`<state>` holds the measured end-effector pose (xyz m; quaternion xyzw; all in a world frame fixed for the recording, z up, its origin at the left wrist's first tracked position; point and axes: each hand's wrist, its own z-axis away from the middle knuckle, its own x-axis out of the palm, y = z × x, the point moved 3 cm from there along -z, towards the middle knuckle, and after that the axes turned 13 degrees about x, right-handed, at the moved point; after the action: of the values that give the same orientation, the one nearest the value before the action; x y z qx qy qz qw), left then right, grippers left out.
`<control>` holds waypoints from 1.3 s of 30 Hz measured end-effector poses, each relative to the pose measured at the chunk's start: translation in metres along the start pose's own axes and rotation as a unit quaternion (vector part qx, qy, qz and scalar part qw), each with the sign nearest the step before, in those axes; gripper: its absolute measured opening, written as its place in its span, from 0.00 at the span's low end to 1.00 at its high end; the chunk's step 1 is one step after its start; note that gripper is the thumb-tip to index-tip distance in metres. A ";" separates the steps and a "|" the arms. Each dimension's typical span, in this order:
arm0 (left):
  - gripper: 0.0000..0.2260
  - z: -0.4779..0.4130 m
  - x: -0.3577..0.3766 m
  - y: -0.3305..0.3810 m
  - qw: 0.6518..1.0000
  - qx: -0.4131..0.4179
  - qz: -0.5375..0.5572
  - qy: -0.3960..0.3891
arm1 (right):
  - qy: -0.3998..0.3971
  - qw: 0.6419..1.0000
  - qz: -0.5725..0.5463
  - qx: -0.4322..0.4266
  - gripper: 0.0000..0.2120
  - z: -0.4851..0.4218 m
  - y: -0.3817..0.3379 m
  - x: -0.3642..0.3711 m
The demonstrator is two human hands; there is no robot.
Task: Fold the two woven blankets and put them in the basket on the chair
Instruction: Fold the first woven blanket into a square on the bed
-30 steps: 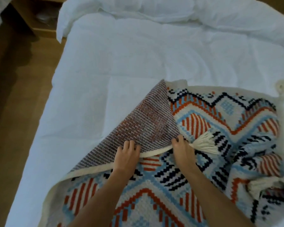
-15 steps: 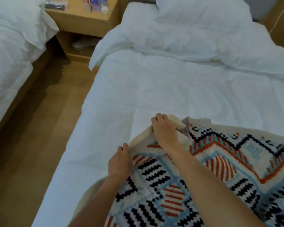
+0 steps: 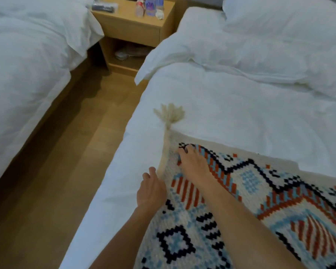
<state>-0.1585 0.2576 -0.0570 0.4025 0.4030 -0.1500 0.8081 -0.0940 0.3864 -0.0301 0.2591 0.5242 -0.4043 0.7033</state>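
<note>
A woven blanket (image 3: pixel 250 195) with cream ground and blue, orange and black geometric pattern lies spread on the white bed (image 3: pixel 231 117), pattern side up. Its near-left corner ends in a cream tassel (image 3: pixel 170 116) lying flat on the sheet. My right hand (image 3: pixel 192 162) rests on the blanket just behind that corner, fingers curled onto the fabric. My left hand (image 3: pixel 151 189) is at the blanket's left cream edge, fingers apart, touching the border. Only one blanket shows; no basket or chair is in view.
A second white bed (image 3: pixel 27 65) stands to the left across a strip of wooden floor (image 3: pixel 62 171). A wooden nightstand (image 3: pixel 132 30) with bottles on top sits between the beds. A rumpled duvet and pillow (image 3: pixel 270 35) lie at the bed's head.
The folded-over corner that showed the blanket's dark underside has been laid back out flat toward the left, tassel now stretched on the sheet. Both hands followed to the left edge; my view rose.
</note>
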 end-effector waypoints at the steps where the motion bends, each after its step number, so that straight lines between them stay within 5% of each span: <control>1: 0.12 -0.001 0.002 0.001 1.000 0.014 -0.002 0.000 | -0.014 1.000 -0.013 0.008 0.29 -0.004 0.003 0.004; 4: 0.08 0.000 0.011 0.002 0.997 0.068 -0.026 -0.018 | -0.017 0.999 -0.037 -0.013 0.34 -0.020 -0.003 0.014; 7: 0.03 0.005 0.016 -0.001 0.994 0.097 -0.036 -0.035 | 0.005 0.998 -0.051 -0.040 0.28 -0.034 -0.017 0.026; 10: 0.09 0.009 0.017 -0.002 0.989 0.118 -0.071 -0.050 | 0.013 0.999 -0.034 -0.029 0.17 -0.036 -0.025 0.032; 15: 0.14 -0.003 -0.002 -0.011 0.989 0.100 -0.103 0.021 | 0.112 0.987 -0.098 -0.054 0.15 -0.044 -0.038 0.011; 20: 0.15 -0.001 -0.006 -0.021 0.986 0.095 -0.135 0.010 | -0.007 0.999 -0.016 -0.042 0.26 -0.035 -0.043 0.026; 25: 0.27 0.021 -0.001 -0.017 0.954 0.141 -0.266 0.020 | 0.024 0.998 -0.057 -0.007 0.27 0.011 -0.018 0.023; 30: 0.32 0.070 0.028 -0.014 0.937 0.186 -0.276 -0.104 | -0.003 0.997 -0.052 0.056 0.24 0.087 0.044 0.037; 39: 0.24 0.175 0.066 0.041 0.930 0.179 -0.211 -0.243 | -0.073 0.966 -0.028 0.247 0.23 0.268 0.185 0.051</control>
<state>-0.0011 0.1540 -0.0246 0.3972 0.2366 -0.4795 0.7459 0.2087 0.2598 -0.0049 0.3798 0.3626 -0.5580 0.6425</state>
